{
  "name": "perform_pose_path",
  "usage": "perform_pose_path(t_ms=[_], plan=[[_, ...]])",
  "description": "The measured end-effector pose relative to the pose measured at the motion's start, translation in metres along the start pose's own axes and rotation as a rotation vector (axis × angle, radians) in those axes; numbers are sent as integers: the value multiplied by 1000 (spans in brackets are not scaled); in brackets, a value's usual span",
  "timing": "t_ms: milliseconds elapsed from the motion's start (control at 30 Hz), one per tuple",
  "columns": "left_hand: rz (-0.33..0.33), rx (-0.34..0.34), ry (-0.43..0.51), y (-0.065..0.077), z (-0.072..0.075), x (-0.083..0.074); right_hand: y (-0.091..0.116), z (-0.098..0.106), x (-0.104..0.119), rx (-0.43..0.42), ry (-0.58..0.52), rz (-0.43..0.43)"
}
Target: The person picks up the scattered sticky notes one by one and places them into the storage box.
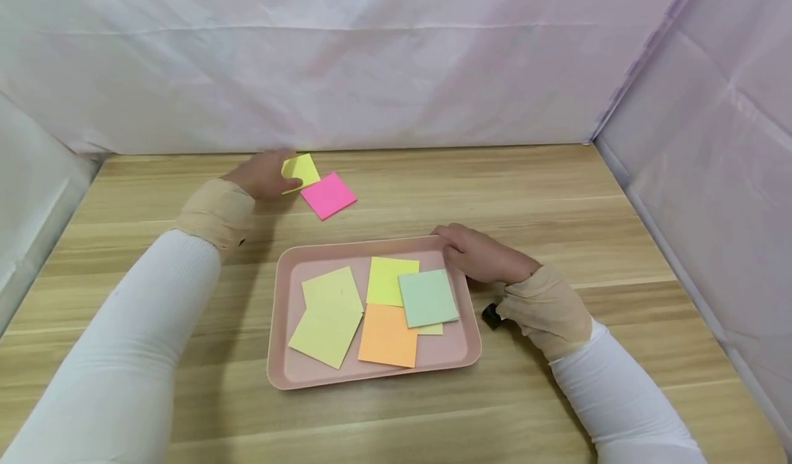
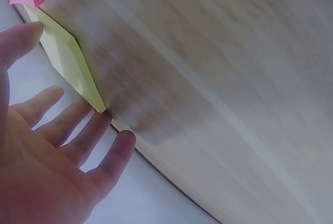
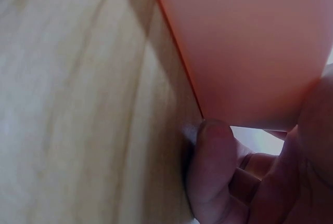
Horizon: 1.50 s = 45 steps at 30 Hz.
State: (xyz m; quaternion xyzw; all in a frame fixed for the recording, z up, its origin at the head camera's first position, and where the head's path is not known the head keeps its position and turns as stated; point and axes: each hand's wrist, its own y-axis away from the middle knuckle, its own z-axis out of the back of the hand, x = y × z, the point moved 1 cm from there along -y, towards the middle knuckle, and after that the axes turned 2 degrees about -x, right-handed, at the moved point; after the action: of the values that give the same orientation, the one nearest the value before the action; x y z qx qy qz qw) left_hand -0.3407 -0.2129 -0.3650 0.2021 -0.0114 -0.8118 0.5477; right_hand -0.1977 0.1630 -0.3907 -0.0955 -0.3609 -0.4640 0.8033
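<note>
At the table's back edge, my left hand (image 1: 266, 174) is at a yellow sticky note pad (image 1: 301, 170). In the left wrist view its fingers (image 2: 106, 161) are spread and fairly straight, with the thumb over the pad's near side and fingertips by its far corner. A pink sticky note pad (image 1: 329, 196) lies against the yellow one. My right hand (image 1: 479, 251) grips the far right corner of a pink tray (image 1: 374, 377), fingers curled at its outer wall. Inside the tray lie pale yellow pads (image 1: 326, 330), a bright yellow pad (image 1: 386, 278), an orange pad (image 1: 388, 337) and a mint green pad (image 1: 428, 299) overlapping its neighbours.
The wooden table (image 1: 532, 409) runs back to a pale draped sheet (image 1: 371, 72) right behind the left hand. Another sheet (image 1: 730, 175) hangs along the right side. A small dark object (image 1: 492, 316) shows at the right wrist, beside the tray.
</note>
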Motion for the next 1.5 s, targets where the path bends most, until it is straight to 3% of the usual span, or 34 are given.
perform_pose_path(t_ms=[267,733,1067,1500], plan=[[-53,-67,13,3,-1,1,1,1,0,4,-6,-10],[47,-120,37,19,-1,10,-3,3,2,7,-9,9],[21,-179,65,33,0,24,-10,4,-1,13,-20,36],[-4,-230,113,43,7,21,-9,7,-8,4,-33,27]])
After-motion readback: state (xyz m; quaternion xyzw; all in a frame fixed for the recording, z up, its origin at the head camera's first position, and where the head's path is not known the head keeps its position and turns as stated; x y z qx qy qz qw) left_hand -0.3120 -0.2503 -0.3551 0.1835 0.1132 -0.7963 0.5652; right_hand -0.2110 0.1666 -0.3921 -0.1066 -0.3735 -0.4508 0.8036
